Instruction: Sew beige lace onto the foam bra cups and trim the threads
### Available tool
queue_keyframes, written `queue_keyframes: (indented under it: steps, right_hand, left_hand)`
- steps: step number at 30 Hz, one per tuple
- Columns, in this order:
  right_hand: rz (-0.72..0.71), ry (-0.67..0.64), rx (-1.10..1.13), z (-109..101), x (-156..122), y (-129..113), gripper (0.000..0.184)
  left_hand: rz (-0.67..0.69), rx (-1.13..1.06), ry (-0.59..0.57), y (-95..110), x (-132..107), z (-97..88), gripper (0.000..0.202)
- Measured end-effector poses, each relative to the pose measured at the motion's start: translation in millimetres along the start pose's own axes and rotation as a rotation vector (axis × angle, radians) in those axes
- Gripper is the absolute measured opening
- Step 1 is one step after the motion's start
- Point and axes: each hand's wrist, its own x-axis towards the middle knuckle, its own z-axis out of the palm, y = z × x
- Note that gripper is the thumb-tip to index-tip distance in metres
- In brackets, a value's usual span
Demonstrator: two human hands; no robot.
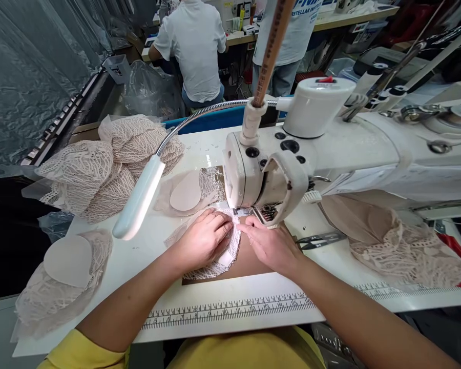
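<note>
Under the needle area of a white sewing machine [240, 171] lies a pale lace bra cup [229, 258] with a scalloped edge. My left hand [203, 240] rests on the cup, its fingers bent and pressed together on the fabric. From the other side, my right hand [271, 245] holds the lace edge close to the presser foot, index finger forward and the other fingers curled under. Its thumb is mostly hidden. A brown sheet [253, 264] lies beneath both the cup and my right hand.
Lace pieces are heaped [96, 164] at the back left. Teardrop pads on lace lie behind the cup [185, 192] and at front left [68, 260]. A lit lamp [140, 197] arches over the table. Thread snips [322, 240] and beige lace fabric [407, 251] are at right. Two people work beyond.
</note>
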Motion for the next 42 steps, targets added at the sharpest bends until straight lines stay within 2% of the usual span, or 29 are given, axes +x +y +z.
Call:
queue_keyframes:
  steps: [9,18,26,33,42]
  right_hand:
    - [0.030,0.009,-0.060,6,3,3,0.035]
    - [0.076,0.089,-0.077,6,2,4,0.035]
    - [0.014,-0.013,-0.125,4,2,0,0.036]
    - [0.054,0.005,-0.243,8,4,-2,0.034]
    - [0.063,-0.029,-0.234,8,5,-2,0.033]
  left_hand:
    - [-0.028,0.080,-0.012,-6,2,4.1,0.030]
    - [-0.001,-0.040,-0.069,2,1,2.5,0.034]
    - [0.004,-0.035,-0.085,-3,-3,3.2,0.039]
    - [-0.005,0.026,-0.069,-6,0,6.9,0.038]
    - [0.005,0.071,-0.080,-10,2,8.2,0.035]
